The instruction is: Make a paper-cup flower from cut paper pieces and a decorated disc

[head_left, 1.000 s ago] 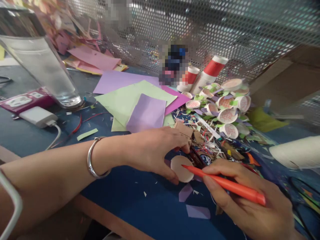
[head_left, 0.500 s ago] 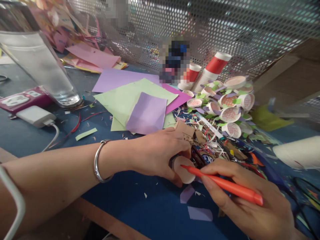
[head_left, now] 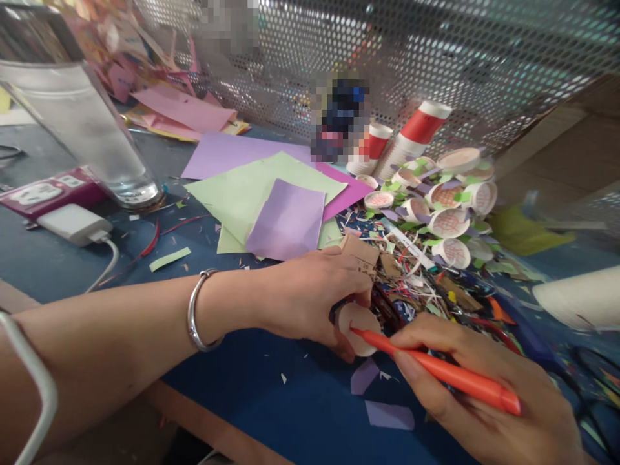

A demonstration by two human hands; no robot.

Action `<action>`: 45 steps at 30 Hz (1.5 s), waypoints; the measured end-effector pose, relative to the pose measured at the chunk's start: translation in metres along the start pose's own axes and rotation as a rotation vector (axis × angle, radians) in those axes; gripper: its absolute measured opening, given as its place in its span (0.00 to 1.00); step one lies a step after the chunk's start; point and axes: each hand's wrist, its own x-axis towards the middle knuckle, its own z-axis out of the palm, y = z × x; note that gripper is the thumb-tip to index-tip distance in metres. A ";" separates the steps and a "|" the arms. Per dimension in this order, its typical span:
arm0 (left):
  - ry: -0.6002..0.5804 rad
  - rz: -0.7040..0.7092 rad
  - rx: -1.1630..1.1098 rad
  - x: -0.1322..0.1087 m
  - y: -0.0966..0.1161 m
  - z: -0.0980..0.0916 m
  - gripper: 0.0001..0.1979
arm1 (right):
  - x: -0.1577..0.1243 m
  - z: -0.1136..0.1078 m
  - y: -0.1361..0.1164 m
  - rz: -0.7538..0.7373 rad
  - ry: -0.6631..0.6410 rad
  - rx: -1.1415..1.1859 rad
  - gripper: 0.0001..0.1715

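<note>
My left hand (head_left: 310, 294) pinches a small paper cup bottom (head_left: 357, 321), a pale round disc, between thumb and fingers just above the blue table. A silver bangle (head_left: 196, 316) sits on that wrist. My right hand (head_left: 484, 387) grips an orange marker (head_left: 436, 368) like a pen. Its tip touches the disc's face.
A heap of cut cup bottoms (head_left: 443, 206) with paper scraps lies behind the hands. Red and white paper cups (head_left: 411, 132) stand by a perforated metal screen. Green and purple paper sheets (head_left: 271, 200), a glass (head_left: 87, 129), a white charger (head_left: 75, 224) and a white roll (head_left: 581, 297) surround the blue table (head_left: 290, 407).
My left hand has lifted and tilted the disc from lying flat to held between thumb and fingers. The marker tip stays on it and has shifted slightly.
</note>
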 end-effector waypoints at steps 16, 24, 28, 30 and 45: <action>-0.004 0.030 -0.018 0.000 -0.003 0.000 0.23 | -0.001 -0.003 -0.001 0.034 0.041 0.052 0.07; -0.003 0.025 -0.020 0.001 -0.001 0.000 0.22 | -0.002 -0.003 -0.001 0.063 0.077 0.063 0.07; -0.003 0.030 -0.014 0.001 -0.001 0.000 0.21 | -0.003 -0.003 -0.002 0.113 0.091 0.045 0.04; -0.006 0.034 -0.002 0.001 -0.001 0.000 0.21 | -0.004 -0.003 -0.002 0.134 0.105 0.030 0.04; -0.022 0.015 -0.013 0.000 -0.001 -0.001 0.20 | -0.001 -0.003 0.001 0.097 0.140 -0.055 0.04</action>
